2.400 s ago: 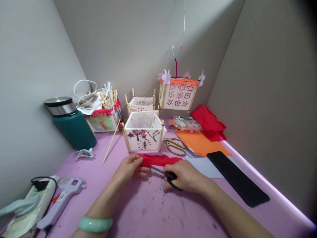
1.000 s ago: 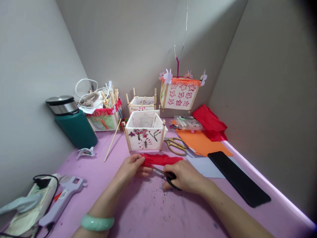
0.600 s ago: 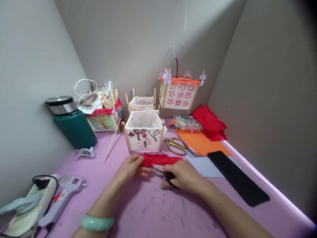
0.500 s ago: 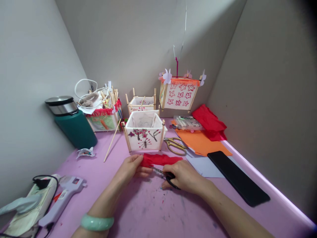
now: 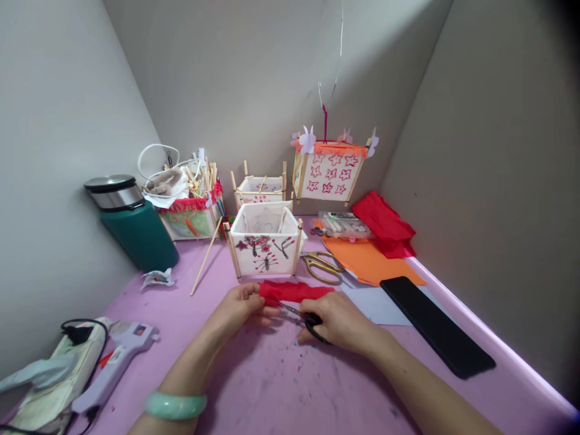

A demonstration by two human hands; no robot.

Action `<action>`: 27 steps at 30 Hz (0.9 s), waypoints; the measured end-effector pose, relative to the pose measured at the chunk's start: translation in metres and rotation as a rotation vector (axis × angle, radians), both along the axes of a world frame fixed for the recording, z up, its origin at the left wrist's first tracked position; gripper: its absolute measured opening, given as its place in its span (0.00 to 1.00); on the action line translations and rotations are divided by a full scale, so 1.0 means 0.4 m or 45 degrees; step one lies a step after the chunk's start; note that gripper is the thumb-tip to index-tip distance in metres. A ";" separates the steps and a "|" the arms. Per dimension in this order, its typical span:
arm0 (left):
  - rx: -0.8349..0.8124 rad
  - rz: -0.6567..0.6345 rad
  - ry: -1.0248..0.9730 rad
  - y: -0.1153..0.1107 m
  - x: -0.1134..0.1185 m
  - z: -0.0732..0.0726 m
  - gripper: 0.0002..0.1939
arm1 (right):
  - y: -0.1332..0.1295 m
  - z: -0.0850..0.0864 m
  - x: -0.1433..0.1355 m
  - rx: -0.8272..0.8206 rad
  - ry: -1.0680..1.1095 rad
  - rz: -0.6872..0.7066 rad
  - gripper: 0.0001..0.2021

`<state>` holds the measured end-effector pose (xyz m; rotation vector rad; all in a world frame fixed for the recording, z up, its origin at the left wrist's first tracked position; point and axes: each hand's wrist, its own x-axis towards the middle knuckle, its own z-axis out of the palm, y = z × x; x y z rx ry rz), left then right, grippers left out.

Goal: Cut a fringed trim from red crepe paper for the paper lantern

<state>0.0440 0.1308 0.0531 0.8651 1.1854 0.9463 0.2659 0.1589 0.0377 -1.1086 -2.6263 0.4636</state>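
Note:
A folded strip of red paper (image 5: 294, 292) lies on the purple table just in front of a white paper lantern box (image 5: 265, 246) painted with blossoms. My left hand (image 5: 240, 308) pinches the strip's left end. My right hand (image 5: 339, 320) grips small black-handled scissors (image 5: 302, 316), whose thin blades point left at the strip's lower edge near my left fingers. A green bangle sits on my left wrist.
Gold scissors (image 5: 322, 267), orange paper (image 5: 367, 261), red paper (image 5: 384, 225) and a black phone (image 5: 435, 326) lie right. A lantern with red stars (image 5: 327, 172) hangs behind. A green flask (image 5: 131, 226), a stick-filled box (image 5: 188, 208), a loose stick (image 5: 206, 257) and a glue gun (image 5: 113, 365) are left.
Both hands stay almost where they were. The scissor blades shift slightly along the red strip's lower edge; the view wobbles a little.

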 end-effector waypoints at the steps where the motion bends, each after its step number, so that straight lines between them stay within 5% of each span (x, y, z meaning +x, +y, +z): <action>1: -0.001 -0.004 0.000 0.000 -0.001 -0.001 0.07 | 0.000 0.000 0.000 -0.002 0.004 -0.002 0.19; 27: 0.072 0.197 0.097 0.001 0.002 0.015 0.11 | 0.004 0.032 0.014 -0.270 0.073 0.029 0.18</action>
